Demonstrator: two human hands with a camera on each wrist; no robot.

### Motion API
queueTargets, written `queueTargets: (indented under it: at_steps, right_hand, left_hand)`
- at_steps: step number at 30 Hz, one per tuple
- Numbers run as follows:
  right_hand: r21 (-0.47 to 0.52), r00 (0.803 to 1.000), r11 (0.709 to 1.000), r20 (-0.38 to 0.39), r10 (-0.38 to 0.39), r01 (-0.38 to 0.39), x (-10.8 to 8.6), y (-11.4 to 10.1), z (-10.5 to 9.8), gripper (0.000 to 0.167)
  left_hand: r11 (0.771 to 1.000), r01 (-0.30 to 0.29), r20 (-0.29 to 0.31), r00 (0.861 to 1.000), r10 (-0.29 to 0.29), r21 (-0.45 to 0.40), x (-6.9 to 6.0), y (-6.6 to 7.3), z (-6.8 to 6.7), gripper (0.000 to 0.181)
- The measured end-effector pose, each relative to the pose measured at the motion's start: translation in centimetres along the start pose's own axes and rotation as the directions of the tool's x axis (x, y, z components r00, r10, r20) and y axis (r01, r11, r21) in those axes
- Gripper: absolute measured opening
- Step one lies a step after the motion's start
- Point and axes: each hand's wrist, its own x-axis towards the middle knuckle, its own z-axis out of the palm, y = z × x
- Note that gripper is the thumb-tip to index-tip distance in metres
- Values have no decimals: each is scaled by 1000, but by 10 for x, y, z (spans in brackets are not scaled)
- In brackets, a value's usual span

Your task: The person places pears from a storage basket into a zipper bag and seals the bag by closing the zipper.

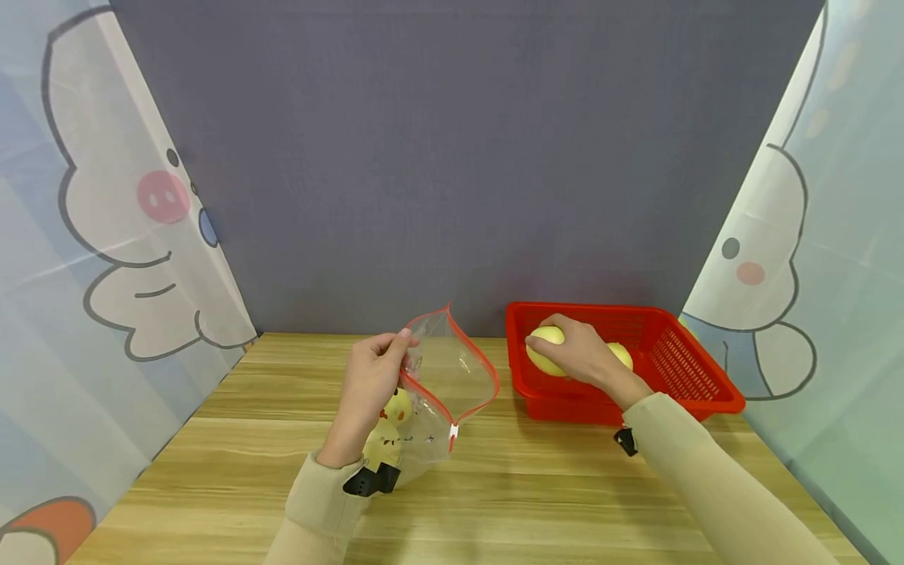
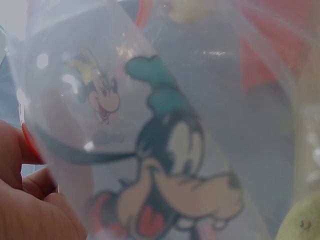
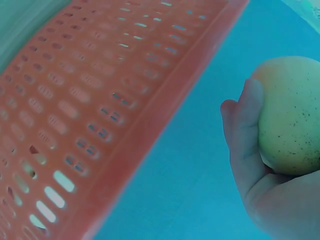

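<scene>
At four o'clock, a yellow fruit (image 1: 547, 364) in the right hand (image 1: 582, 357), above or inside the red basket (image 1: 688, 362).
Its fingers (image 1: 558, 321) curl round the fruit; toward seven, the left hand (image 1: 370, 373) pinches the clear bag (image 1: 431, 430) by its rim.

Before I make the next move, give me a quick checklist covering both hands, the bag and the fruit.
1. Left hand pinching the bag: ok.
2. Bag mouth open: ok, the red zip edges stand apart.
3. Right hand gripping a fruit: ok.
4. That fruit at the bag mouth: not ok, it shows over the basket.
5. Basket emptied: not ok, another fruit is inside.
6. Bag bottom undamaged: cannot tell.
</scene>
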Motion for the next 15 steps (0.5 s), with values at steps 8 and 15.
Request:
queueTargets:
  at_steps: [8,15]
  right_hand:
    - [80,998,996,-52,-43,47,-6,-12,1,46]
    - [142,989,984,-117,-89,105,-12,-22,3,39]
  left_hand:
    - [1000,-8,8,1000,8,-13,-1,2,-1,35]
    - [1000,-9,4,1000,9,-6,-1,2,-2,35]
